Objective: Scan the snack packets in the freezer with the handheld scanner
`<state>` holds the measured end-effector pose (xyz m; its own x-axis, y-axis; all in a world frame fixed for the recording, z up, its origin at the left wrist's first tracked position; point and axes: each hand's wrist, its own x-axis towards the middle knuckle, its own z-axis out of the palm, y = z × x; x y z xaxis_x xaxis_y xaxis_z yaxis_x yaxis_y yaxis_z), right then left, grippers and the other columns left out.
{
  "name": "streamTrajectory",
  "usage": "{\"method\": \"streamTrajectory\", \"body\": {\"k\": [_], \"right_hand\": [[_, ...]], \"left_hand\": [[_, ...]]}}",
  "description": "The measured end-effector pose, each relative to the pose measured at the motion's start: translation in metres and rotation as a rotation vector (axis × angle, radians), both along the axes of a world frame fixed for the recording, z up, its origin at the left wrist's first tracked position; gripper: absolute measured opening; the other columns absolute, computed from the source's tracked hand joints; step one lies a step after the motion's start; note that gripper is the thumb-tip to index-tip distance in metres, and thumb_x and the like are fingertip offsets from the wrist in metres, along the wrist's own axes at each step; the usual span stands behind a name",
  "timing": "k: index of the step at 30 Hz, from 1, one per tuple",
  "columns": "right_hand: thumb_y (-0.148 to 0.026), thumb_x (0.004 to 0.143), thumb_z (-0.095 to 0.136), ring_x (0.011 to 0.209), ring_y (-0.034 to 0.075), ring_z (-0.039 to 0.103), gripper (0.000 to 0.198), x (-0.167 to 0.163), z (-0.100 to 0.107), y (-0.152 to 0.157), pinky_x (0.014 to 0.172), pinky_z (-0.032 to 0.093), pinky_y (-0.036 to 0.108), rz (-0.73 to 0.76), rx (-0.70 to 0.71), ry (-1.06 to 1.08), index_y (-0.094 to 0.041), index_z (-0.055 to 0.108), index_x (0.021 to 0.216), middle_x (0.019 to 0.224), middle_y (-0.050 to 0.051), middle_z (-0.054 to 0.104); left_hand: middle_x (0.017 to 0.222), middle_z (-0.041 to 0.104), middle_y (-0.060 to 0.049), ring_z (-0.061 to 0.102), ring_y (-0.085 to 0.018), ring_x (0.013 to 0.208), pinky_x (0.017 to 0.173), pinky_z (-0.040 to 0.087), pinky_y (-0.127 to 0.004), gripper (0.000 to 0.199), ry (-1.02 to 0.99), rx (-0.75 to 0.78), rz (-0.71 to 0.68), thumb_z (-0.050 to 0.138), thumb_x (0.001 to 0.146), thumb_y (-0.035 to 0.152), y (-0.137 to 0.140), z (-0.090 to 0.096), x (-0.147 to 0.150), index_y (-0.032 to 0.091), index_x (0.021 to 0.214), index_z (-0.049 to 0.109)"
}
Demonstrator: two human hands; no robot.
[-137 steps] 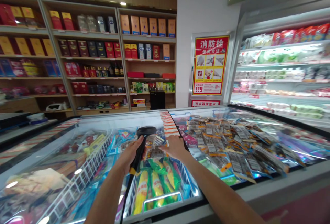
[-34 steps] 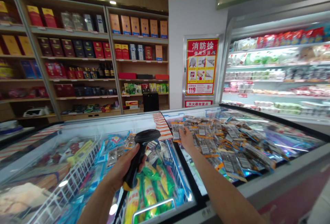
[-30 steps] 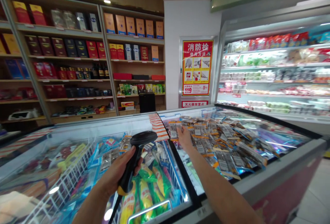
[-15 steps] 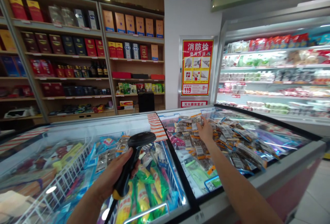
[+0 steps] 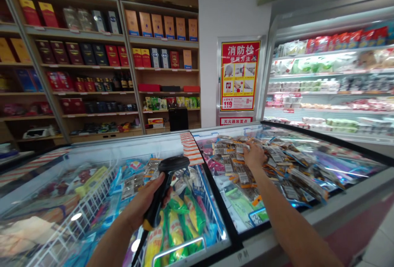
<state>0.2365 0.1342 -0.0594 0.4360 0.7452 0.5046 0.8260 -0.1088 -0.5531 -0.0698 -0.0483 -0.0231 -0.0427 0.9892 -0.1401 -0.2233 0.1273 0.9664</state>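
Note:
My left hand point(image 5: 150, 201) is wrapped around the handle of a black-and-yellow barcode scanner point(image 5: 174, 163). Its head points away to the right, and a black cable hangs from the handle. Over the right half of the chest freezer, my right hand point(image 5: 256, 156) reaches into a spread of small brown-and-orange snack packets point(image 5: 285, 160). Its fingers are partly stretched and touch packets at the left of the heap; the fingertips are partly hidden. Beneath the scanner, yellow-and-green bagged ice creams point(image 5: 175, 228) lie in the freezer.
A black-edged divider point(image 5: 215, 185) separates the chest freezer's two glass-topped halves. A white wire basket point(image 5: 74, 220) is at the left. Behind stand wooden shelves point(image 5: 166, 44) of boxed goods, a red fire-hydrant notice point(image 5: 240, 76) and a lit open refrigerator point(image 5: 332, 74).
My right hand has come down from a packet near its fingertips and shifted slightly right onto the heap. The view has turned a little left. The scanner stays in my left hand.

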Motion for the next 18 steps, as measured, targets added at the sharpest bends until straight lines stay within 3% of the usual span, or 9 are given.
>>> {"method": "streamTrajectory", "body": {"k": [4, 8, 13, 18], "right_hand": [[-0.031, 0.080, 0.040, 0.105, 0.029, 0.043, 0.032, -0.011, 0.002, -0.006, 0.082, 0.032, 0.045, -0.009, 0.154, -0.034, -0.018, 0.058, 0.104, 0.112, 0.011, 0.054], [-0.030, 0.080, 0.042, 0.108, 0.027, 0.041, 0.032, -0.041, 0.007, -0.017, 0.087, 0.028, 0.043, 0.142, 0.224, -0.109, -0.017, 0.058, 0.104, 0.116, 0.011, 0.052], [-0.032, 0.082, 0.038, 0.110, 0.022, 0.042, 0.034, -0.108, 0.002, -0.043, 0.091, 0.029, 0.036, 0.584, 0.140, -0.209, -0.019, 0.054, 0.109, 0.118, 0.008, 0.052], [-0.043, 0.081, 0.040, 0.117, 0.025, 0.035, 0.041, -0.196, -0.011, -0.076, 0.094, 0.025, 0.044, 1.013, 0.087, -0.409, -0.027, 0.047, 0.118, 0.127, 0.007, 0.043]], "left_hand": [[0.052, 0.058, 0.000, 0.050, -0.008, 0.041, 0.039, 0.040, -0.018, 0.034, -0.023, 0.007, 0.051, 0.058, 0.069, 0.047, 0.002, 0.001, -0.005, 0.014, 0.076, 0.057], [0.053, 0.058, -0.001, 0.051, -0.008, 0.041, 0.039, 0.040, -0.017, 0.032, -0.054, 0.038, 0.122, 0.054, 0.073, 0.046, 0.002, 0.002, -0.012, 0.014, 0.075, 0.056], [0.052, 0.057, 0.000, 0.050, -0.008, 0.040, 0.038, 0.041, -0.018, 0.029, -0.102, 0.051, 0.187, 0.053, 0.074, 0.043, -0.008, 0.005, -0.021, 0.014, 0.073, 0.054], [0.052, 0.057, 0.000, 0.049, -0.007, 0.040, 0.038, 0.039, -0.017, 0.031, -0.186, 0.086, 0.190, 0.051, 0.076, 0.044, -0.015, 0.004, -0.029, 0.013, 0.076, 0.056]]}}
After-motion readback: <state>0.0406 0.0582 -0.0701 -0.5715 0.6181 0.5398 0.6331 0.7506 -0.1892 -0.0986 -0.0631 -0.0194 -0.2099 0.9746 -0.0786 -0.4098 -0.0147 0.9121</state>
